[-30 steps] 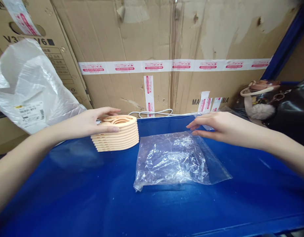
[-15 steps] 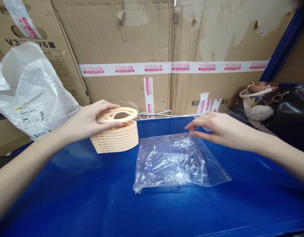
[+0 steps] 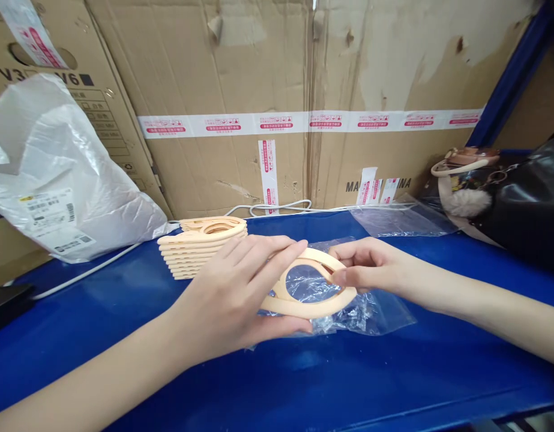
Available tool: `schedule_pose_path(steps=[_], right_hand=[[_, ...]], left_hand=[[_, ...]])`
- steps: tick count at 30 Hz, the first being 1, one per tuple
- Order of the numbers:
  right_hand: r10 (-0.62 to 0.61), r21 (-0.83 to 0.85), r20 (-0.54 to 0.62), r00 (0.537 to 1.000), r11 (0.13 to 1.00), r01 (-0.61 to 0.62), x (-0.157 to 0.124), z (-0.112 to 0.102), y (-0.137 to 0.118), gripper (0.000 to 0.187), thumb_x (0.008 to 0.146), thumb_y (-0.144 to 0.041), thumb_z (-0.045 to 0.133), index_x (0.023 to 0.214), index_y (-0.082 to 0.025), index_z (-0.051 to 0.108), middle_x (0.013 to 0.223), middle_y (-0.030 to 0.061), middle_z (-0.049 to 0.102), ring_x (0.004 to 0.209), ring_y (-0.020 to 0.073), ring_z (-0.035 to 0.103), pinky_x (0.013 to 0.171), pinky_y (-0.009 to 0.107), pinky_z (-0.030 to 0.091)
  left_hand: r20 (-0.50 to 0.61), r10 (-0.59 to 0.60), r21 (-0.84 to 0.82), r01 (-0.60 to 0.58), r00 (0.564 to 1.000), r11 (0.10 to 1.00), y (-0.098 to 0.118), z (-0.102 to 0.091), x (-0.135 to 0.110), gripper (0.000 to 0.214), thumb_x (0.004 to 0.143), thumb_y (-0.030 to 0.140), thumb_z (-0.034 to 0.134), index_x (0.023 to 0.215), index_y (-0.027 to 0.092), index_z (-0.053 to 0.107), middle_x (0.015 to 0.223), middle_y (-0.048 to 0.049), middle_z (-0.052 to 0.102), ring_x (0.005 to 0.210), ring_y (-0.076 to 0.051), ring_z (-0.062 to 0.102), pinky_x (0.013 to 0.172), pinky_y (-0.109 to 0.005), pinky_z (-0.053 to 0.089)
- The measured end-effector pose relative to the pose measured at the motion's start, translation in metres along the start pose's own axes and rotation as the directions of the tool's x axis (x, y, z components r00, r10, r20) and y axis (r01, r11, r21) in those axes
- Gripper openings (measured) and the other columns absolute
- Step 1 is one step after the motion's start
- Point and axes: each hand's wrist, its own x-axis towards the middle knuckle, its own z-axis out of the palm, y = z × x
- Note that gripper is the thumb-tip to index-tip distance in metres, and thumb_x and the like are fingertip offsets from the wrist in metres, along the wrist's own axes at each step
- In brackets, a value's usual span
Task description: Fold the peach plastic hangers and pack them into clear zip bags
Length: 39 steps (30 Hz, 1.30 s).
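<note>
A cream plastic frame [image 3: 319, 308], pointed at its end and with a large round opening, is held between both my hands above the table. My left hand [image 3: 236, 294] is closed round its left part, thumb below and fingers over the top, hiding that end. With thumb and fingers my right hand [image 3: 369, 264] pinches the right tip. Under the frame lies a crinkled clear plastic bag [image 3: 380, 315], partly covered by the hands. Behind my left hand stands a neat stack of matching cream frames [image 3: 180, 258].
The blue tabletop [image 3: 304, 384] carries a white plastic mailing bag [image 3: 78, 180] at left and a white cable [image 3: 87, 273]. Large cardboard boxes [image 3: 222, 72] wall off the back. Another clear bag [image 3: 394, 219] and a black handbag [image 3: 524, 192] are at right.
My left hand has lifted one frame off the stack and carried it right, over the clear bag. My right hand has moved slightly down and closed on the frame's right tip.
</note>
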Motion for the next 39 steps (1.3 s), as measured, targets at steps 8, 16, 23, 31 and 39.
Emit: schedule_pose_path(steps=[8, 16, 23, 31, 39], right_hand=[[0.021, 0.138, -0.098, 0.995, 0.990, -0.008, 0.003, -0.002, 0.005, 0.026, 0.077, -0.039, 0.069, 0.072, -0.017, 0.056, 0.060, -0.0071, 0.039, 0.052, 0.0074, 0.028, 0.047, 0.023, 0.022], [-0.013, 0.107, -0.042, 0.999, 0.994, 0.018, 0.005, -0.008, 0.009, 0.019, 0.082, -0.034, 0.065, 0.078, -0.017, 0.059, 0.062, -0.0066, 0.041, 0.052, 0.0071, 0.029, 0.047, 0.023, 0.022], [-0.209, -0.413, -0.114, 0.971, 0.899, 0.146, -0.004, -0.002, 0.008, 0.045, 0.084, -0.046, 0.065, 0.121, -0.023, 0.055, 0.105, 0.0047, 0.064, 0.088, 0.0191, 0.059, 0.072, 0.030, 0.048], [-0.438, -0.743, 0.039, 0.898, 0.588, 0.319, -0.007, 0.007, 0.008, 0.074, 0.079, -0.040, 0.070, 0.142, -0.025, 0.033, 0.129, 0.0085, 0.057, 0.109, 0.0249, 0.060, 0.088, 0.037, 0.052], [-0.164, -0.710, -0.158, 0.974, 0.704, 0.004, -0.009, -0.092, -0.003, 0.059, 0.079, -0.047, 0.067, 0.130, -0.025, 0.047, 0.128, 0.0089, 0.059, 0.112, 0.0319, 0.058, 0.090, 0.042, 0.049]], left_hand=[[0.116, -0.050, 0.017, 0.049, 0.992, 0.999, -0.002, 0.002, 0.000, 0.078, 0.090, 0.060, 0.049, 0.146, 0.010, 0.026, 0.149, -0.0171, 0.039, 0.140, -0.031, 0.030, 0.116, -0.044, 0.023], [0.156, -0.139, -0.055, 0.149, 0.978, 0.987, -0.011, 0.001, -0.001, 0.075, 0.090, 0.061, 0.049, 0.144, 0.014, 0.028, 0.143, -0.0158, 0.045, 0.133, -0.032, 0.039, 0.112, -0.047, 0.029], [0.067, -0.132, -0.065, 0.136, 0.989, 0.989, -0.005, 0.001, -0.002, 0.073, 0.083, 0.063, 0.059, 0.136, 0.018, 0.039, 0.124, -0.0133, 0.058, 0.114, -0.031, 0.054, 0.099, -0.045, 0.041], [0.219, -0.255, -0.224, 0.303, 0.942, 0.926, 0.010, 0.006, -0.002, 0.067, 0.086, 0.061, 0.056, 0.135, 0.019, 0.039, 0.129, -0.0123, 0.055, 0.115, -0.028, 0.054, 0.095, -0.042, 0.046], [0.611, -0.236, -0.265, 0.476, 0.756, 0.838, 0.006, 0.002, -0.011, 0.086, 0.090, 0.066, 0.043, 0.155, 0.023, 0.005, 0.162, -0.0077, 0.003, 0.147, -0.034, 0.009, 0.117, -0.053, 0.021]])
